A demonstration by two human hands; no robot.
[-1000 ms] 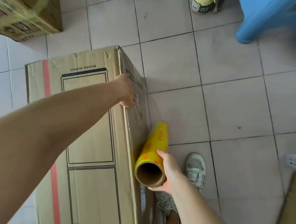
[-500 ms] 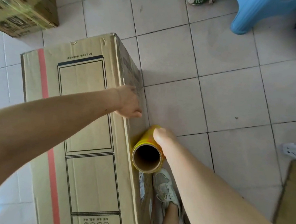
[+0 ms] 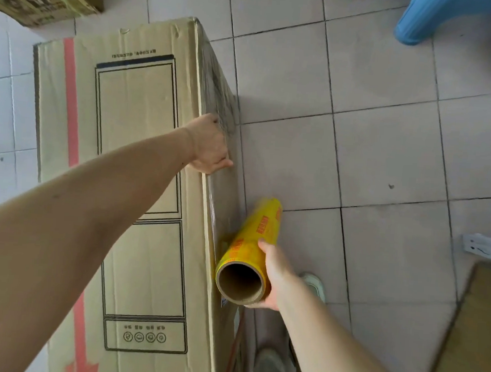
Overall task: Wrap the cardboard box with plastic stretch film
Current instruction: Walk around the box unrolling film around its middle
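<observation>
Cardboard box (image 3: 140, 178) stands on the tiled floor (image 3: 386, 155), filling the left half of my view; its long axis runs from 12 o'clock down to 6 o'clock. The printed top face looks up at me; the right side face drops away to the floor.

My left hand (image 3: 209, 145) sits on the box's top right edge, near the middle of its length. The palm presses flat on that edge with the fingers draped over onto the side face, where I judge it pins the stretch film (image 3: 212, 201); nothing is clutched in it. A thin glossy band of film shows along the edge at 6 o'clock from this hand, running down toward the roll.

Film roll (image 3: 248, 253), yellow with red print, lies at 5 o'clock from my left hand, just beside the side face. Its axis is close to parallel with the box, far end tipped slightly toward 1 o'clock, hollow core facing me.

My right hand (image 3: 273, 275) grasps the roll's near end from the right, fingers curled round it. This hand is the nearer to the roll.

Judgement: wrapping is at an early stage. The next pull takes the roll toward 6 o'clock along the side face, then round the near corner, left hand anchoring.
</observation>
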